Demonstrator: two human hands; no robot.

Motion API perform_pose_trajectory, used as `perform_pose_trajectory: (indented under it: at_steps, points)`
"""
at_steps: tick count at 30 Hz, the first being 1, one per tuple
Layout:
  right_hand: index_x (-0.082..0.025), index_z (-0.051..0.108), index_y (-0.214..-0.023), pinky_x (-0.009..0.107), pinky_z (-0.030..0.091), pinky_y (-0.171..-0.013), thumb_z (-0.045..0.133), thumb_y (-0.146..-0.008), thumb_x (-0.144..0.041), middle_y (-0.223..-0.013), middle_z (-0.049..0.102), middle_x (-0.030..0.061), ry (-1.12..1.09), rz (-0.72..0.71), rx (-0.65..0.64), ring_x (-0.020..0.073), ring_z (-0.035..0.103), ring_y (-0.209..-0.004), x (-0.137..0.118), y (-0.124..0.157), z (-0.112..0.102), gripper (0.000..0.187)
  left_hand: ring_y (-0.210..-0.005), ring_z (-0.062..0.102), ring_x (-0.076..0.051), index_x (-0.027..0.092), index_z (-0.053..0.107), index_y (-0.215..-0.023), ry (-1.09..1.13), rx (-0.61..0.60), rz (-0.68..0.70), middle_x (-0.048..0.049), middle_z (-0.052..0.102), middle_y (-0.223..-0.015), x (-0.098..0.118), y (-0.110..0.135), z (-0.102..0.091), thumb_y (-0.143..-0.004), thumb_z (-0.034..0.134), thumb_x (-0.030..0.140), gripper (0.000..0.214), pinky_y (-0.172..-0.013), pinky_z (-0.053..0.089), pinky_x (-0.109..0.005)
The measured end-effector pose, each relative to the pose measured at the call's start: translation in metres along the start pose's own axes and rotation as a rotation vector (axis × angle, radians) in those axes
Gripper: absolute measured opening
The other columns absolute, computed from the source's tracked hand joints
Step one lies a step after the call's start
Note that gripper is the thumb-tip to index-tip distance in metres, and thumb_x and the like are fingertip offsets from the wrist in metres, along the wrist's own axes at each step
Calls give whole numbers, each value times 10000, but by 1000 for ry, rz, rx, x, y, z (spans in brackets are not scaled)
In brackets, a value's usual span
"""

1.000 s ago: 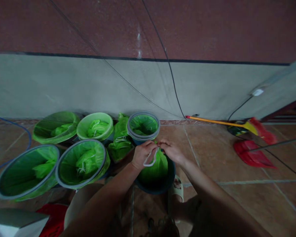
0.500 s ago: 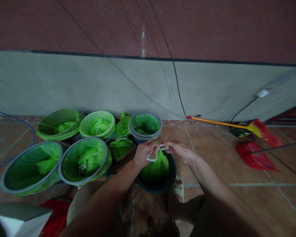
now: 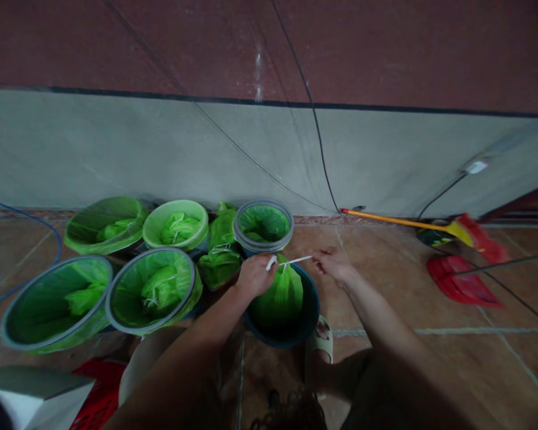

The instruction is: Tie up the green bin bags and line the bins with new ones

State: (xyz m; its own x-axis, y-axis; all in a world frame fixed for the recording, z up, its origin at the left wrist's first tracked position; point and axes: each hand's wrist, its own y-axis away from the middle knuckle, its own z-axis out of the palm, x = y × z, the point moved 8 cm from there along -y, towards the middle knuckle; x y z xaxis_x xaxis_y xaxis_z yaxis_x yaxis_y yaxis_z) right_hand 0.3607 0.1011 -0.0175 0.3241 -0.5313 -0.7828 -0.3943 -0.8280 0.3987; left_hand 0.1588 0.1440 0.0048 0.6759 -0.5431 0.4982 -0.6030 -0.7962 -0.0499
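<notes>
A green drawstring bag [image 3: 278,298], gathered at its neck, stands inside a dark blue bucket [image 3: 312,310] between my feet. Its white drawstring [image 3: 298,260] is stretched taut over the bucket. My left hand [image 3: 256,276] is closed on one end of the string, with a white loop poking out past the fingers. Off to the right of the bag's neck, my right hand [image 3: 334,264] pinches the other end.
Several bins lined with green bags stand to the left, among them a grey-rimmed bin [image 3: 151,291]. Another lined bin [image 3: 263,226] is just behind the bucket. A broom [image 3: 399,221] and red dustpan [image 3: 464,280] lie right. A blue hose [image 3: 49,224] runs far left.
My hands have moved apart, the right one going right. The drawstring, looped and slack before, is now pulled into a straight line.
</notes>
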Motion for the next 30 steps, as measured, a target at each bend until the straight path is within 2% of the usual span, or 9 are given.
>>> perform_pose_trajectory:
  at_steps: [3, 5, 9, 11, 14, 17, 20, 26, 30]
  points:
    - [-149, 684, -655, 264, 414, -570, 545, -872, -404, -696, 696, 116, 522, -75, 57, 194, 647, -667, -11, 1, -6, 363, -750, 642, -197, 176, 678, -741, 85, -73, -138, -61, 691, -750, -12, -3, 6, -856, 510, 225, 209, -714, 451, -290]
    - [-144, 728, -726, 284, 414, -608, 526, -871, -435, -801, 722, 151, 676, -96, 61, 229, 667, -751, -18, 4, -5, 382, -594, 578, -163, 172, 612, -606, 298, -116, -267, -29, 610, -582, -20, -3, 13, -813, 514, 207, 232, -609, 408, -275]
    - [-160, 735, -727, 277, 384, -587, 524, -856, -434, -749, 708, 114, 649, -121, 22, 206, 646, -701, -27, 12, 1, 369, -426, 395, -86, 171, 506, -488, 876, -30, -470, 29, 451, -435, -26, 0, 20, -742, 545, 242, 268, -485, 299, -244]
    - [-170, 704, -664, 265, 346, -543, 533, -847, -426, -619, 649, 59, 549, -137, -16, 168, 596, -608, -29, 14, 5, 358, -421, 375, -66, 161, 506, -491, 1118, 8, -471, 21, 487, -469, -20, 1, 19, -710, 588, 283, 264, -458, 260, -232]
    - [-178, 619, -560, 256, 287, -490, 563, -818, -456, -475, 518, -7, 383, -136, -48, 121, 490, -496, -29, 15, 8, 384, -418, 385, -43, 156, 477, -504, 1354, -31, -454, -19, 593, -593, -11, 1, 20, -696, 640, 365, 327, -434, 225, -219]
    - [-183, 548, -524, 244, 295, -494, 607, -769, -526, -468, 473, -34, 161, -182, -129, 97, 438, -486, -32, 18, 16, 426, -427, 412, -40, 155, 478, -534, 1418, -67, -489, -15, 598, -614, -10, 2, 24, -698, 685, 498, 433, -431, 242, -208]
    - [-174, 573, -587, 233, 363, -548, 655, -723, -584, -559, 535, -25, -89, -237, -262, 96, 478, -548, -39, 24, 26, 439, -479, 466, -61, 142, 563, -603, 1425, -78, -489, 3, 555, -571, -11, 2, 26, -685, 708, 572, 461, -464, 306, -202]
    - [-158, 647, -691, 213, 328, -518, 667, -749, -606, -588, 562, -18, -190, -283, -465, 78, 471, -544, -51, 42, 40, 452, -588, 514, -83, 131, 667, -799, 1384, -212, -263, 11, 605, -679, 8, 1, 25, -592, 808, 313, 310, -585, 405, -221]
    - [-151, 671, -728, 209, 326, -515, 683, -764, -577, -564, 548, -26, -255, -299, -546, 71, 463, -531, -55, 49, 46, 428, -591, 485, -85, 121, 670, -775, 1208, -284, -116, 11, 595, -660, 18, 1, 28, -649, 765, 322, 256, -572, 371, -215]
